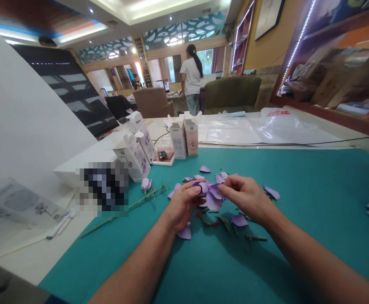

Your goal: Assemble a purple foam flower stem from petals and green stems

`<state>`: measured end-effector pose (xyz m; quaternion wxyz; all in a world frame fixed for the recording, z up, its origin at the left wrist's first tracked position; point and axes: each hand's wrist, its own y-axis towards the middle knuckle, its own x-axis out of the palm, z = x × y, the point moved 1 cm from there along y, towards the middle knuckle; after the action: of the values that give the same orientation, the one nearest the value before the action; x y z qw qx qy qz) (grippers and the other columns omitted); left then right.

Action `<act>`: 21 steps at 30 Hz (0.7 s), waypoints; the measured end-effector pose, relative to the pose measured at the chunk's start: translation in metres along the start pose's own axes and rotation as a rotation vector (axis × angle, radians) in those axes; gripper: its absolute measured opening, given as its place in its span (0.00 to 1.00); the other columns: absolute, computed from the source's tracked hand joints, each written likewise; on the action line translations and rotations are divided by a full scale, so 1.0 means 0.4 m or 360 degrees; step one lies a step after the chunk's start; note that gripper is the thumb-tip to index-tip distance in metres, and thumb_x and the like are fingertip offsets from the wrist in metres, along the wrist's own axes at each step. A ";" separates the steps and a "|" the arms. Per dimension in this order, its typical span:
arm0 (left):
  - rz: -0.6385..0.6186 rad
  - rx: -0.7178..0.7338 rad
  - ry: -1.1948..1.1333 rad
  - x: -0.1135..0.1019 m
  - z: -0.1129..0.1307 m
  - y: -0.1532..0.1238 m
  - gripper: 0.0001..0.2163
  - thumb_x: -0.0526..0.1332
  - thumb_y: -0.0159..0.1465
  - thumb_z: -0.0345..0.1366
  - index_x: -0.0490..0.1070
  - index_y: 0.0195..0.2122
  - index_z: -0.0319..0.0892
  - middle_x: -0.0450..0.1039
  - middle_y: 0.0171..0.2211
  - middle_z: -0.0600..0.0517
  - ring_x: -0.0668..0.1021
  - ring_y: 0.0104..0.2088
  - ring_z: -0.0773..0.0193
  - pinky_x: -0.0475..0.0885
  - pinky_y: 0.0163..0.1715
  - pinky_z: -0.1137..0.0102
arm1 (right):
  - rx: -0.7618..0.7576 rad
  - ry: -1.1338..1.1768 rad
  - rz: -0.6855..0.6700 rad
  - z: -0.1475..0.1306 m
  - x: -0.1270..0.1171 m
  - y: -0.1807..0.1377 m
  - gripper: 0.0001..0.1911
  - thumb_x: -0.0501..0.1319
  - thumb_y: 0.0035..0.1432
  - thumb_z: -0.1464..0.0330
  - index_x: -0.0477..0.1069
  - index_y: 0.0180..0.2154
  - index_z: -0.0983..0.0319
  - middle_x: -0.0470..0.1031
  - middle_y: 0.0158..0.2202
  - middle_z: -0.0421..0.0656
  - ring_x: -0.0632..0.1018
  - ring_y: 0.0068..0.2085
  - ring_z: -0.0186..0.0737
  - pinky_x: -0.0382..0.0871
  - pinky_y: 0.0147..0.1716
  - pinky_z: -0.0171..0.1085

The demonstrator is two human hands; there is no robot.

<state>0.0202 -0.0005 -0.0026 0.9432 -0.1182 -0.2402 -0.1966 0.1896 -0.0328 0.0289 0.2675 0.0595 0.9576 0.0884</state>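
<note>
Teal craft mat under both hands: left hand pinched lilac foam petal between thumb and fingers; right hand narrowly closed on same petal's edge, fingertips touching it. Loose petals lay just below hands.

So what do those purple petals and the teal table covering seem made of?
The purple petals look like thin craft foam or paper: matte, gently curled, no weave visible. The teal mat seems smooth rubber or vinyl, evenly matte; hard to be sure.
</note>
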 end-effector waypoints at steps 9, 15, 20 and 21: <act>-0.0008 0.0040 0.0032 0.014 0.004 -0.010 0.18 0.70 0.46 0.39 0.77 0.39 0.40 0.75 0.34 0.49 0.74 0.33 0.63 0.67 0.37 0.69 | -0.0010 0.0014 -0.0006 0.001 0.004 -0.005 0.16 0.57 0.50 0.58 0.59 0.17 0.60 0.61 0.16 0.35 0.62 0.21 0.31 0.53 0.20 0.33; -0.0004 0.0057 0.0074 0.020 0.005 -0.014 0.19 0.70 0.45 0.38 0.77 0.39 0.39 0.74 0.33 0.49 0.73 0.33 0.63 0.66 0.37 0.69 | 0.0001 0.0032 0.0008 0.004 0.011 -0.006 0.16 0.57 0.50 0.59 0.59 0.17 0.60 0.60 0.15 0.35 0.62 0.20 0.31 0.52 0.20 0.32; 0.0000 0.0082 0.0090 0.015 0.001 -0.009 0.20 0.70 0.46 0.39 0.76 0.41 0.39 0.74 0.33 0.49 0.73 0.33 0.62 0.66 0.37 0.68 | 0.0017 0.0086 -0.0061 0.000 0.006 -0.002 0.17 0.58 0.49 0.56 0.61 0.18 0.60 0.61 0.16 0.36 0.63 0.21 0.31 0.54 0.20 0.32; 0.0016 0.0083 0.0084 0.013 0.002 -0.008 0.20 0.69 0.46 0.39 0.75 0.42 0.39 0.75 0.34 0.49 0.74 0.34 0.62 0.66 0.37 0.68 | 0.0022 0.0112 -0.0105 0.001 -0.001 0.002 0.18 0.57 0.50 0.55 0.62 0.18 0.61 0.62 0.16 0.36 0.63 0.21 0.32 0.55 0.20 0.32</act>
<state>0.0227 -0.0048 0.0011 0.9530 -0.0896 -0.2197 -0.1884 0.1904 -0.0320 0.0288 0.2360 0.0267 0.9685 0.0751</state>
